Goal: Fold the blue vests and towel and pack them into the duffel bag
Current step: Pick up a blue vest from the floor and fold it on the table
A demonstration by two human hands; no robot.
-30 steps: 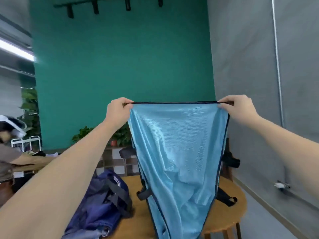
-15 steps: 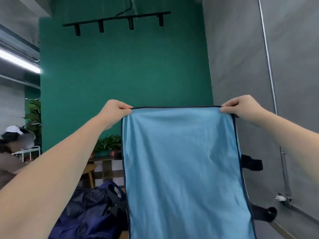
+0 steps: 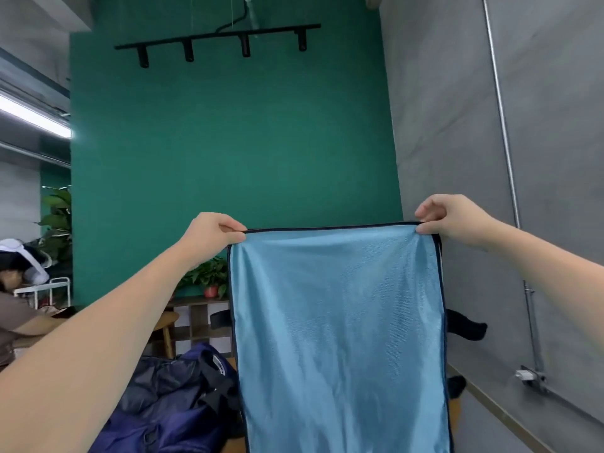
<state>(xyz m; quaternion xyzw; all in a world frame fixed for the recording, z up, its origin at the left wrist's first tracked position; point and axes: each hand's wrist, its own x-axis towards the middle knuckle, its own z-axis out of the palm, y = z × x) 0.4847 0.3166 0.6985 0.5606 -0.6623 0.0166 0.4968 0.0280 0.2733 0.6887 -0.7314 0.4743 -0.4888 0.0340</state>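
Both hands pinch the blue vest (image 3: 336, 322) by its top corners, left hand (image 3: 209, 235), right hand (image 3: 452, 219). Keep that edge taut and level, then fold it evenly before the duffel bag (image 3: 170, 403).

Left hand (image 3: 209, 238), right hand (image 3: 449, 220) pinch blue vest (image 3: 336, 338) top corners; duffel bag (image 3: 170, 403) below left

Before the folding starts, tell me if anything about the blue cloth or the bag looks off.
Nothing stands out. The left hand and right hand pinch the top corners of the blue vest, which hangs flat and fairly level, with black straps sticking out past its right edge. The navy duffel bag lies slumped below left.
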